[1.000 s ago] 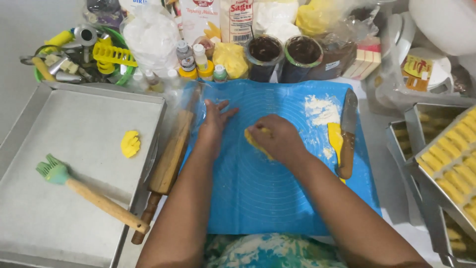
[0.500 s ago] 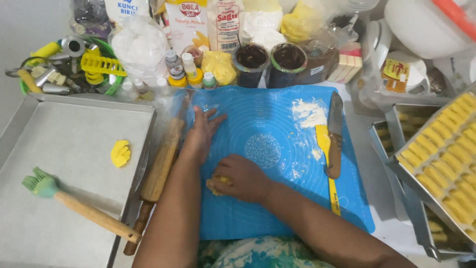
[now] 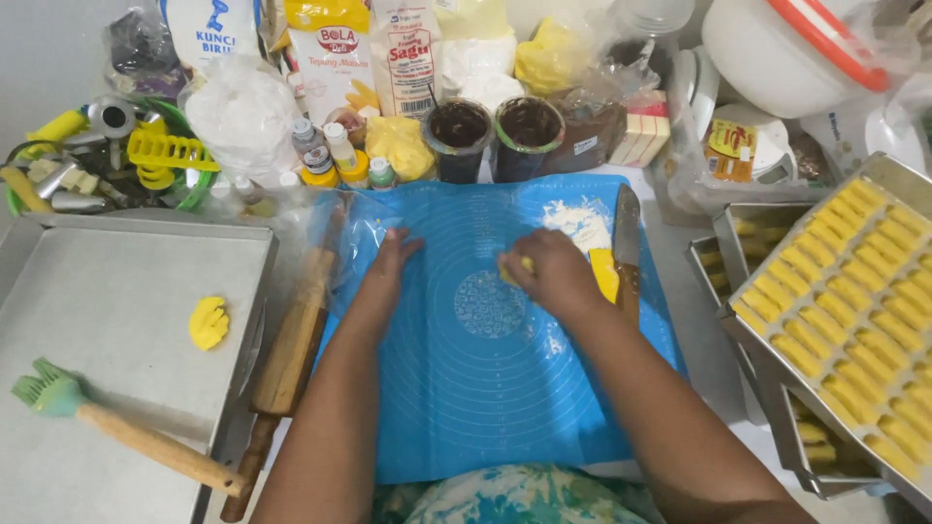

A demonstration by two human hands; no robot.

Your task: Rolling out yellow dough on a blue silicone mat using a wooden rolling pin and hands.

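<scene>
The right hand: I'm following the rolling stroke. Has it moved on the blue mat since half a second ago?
Yes. The right hand went from the blue mat's near part up toward the flour patch.

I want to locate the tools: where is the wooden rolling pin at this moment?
In the head view the rolling pin lies left of the left hand, along the left edge of the blue mat, beside the metal tray.

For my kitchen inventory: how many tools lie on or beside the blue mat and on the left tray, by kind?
Rolling pin: 1
Pastry brush: 1
Knife: 1
Yellow scraper: 1
Total: 4 tools. The right hand presses yellow dough; the left hand rests flat on the mat.
</scene>
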